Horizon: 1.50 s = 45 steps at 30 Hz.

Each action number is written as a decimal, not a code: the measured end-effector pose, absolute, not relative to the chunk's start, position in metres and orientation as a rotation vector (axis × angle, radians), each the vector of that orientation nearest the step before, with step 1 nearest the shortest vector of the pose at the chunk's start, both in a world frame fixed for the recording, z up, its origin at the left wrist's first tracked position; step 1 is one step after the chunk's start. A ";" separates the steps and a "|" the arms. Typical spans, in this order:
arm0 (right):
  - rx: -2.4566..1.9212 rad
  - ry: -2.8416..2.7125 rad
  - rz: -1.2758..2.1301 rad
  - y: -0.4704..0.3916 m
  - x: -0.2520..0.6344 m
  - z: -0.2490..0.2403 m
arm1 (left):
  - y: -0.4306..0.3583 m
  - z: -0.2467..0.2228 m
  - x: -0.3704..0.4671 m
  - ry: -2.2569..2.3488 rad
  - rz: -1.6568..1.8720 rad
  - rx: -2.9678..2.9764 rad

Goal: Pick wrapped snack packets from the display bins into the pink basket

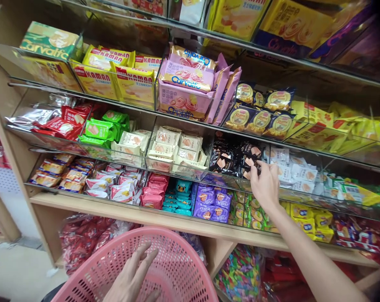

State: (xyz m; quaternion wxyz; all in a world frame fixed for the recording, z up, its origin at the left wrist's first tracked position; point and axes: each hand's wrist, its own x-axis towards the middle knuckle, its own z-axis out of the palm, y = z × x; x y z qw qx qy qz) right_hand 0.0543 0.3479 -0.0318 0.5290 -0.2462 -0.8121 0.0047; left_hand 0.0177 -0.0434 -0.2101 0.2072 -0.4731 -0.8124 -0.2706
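My right hand reaches over the clear front lip of a shelf compartment. Its fingers are closed at the edge of a black snack packet with a pale wafer picture. More black packets lie in the neighbouring space to the left, and white packets sit right of the hand. Low in front of me stands a pink perforated plastic basket. My left hand hangs over its opening with fingers spread, holding nothing; its lower part is cut off by the frame.
Clear dividers split the shelves. Higher up are yellow Kaman packs, pink Carvalfo packs and dark-blue cookie packets. Below are purple packets. Under the wooden ledge lie bags of red packets and colourful sweets.
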 end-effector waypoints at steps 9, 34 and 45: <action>-0.410 -1.990 0.003 0.352 0.056 -0.036 | -0.042 -0.207 0.023 -2.256 -0.688 -1.337; -0.446 -2.042 -0.114 0.350 0.067 -0.036 | -0.045 -0.207 0.024 -2.294 -0.673 -1.368; -0.457 -2.101 -0.107 0.353 0.067 -0.033 | -0.041 -0.201 0.024 -2.264 -0.692 -1.363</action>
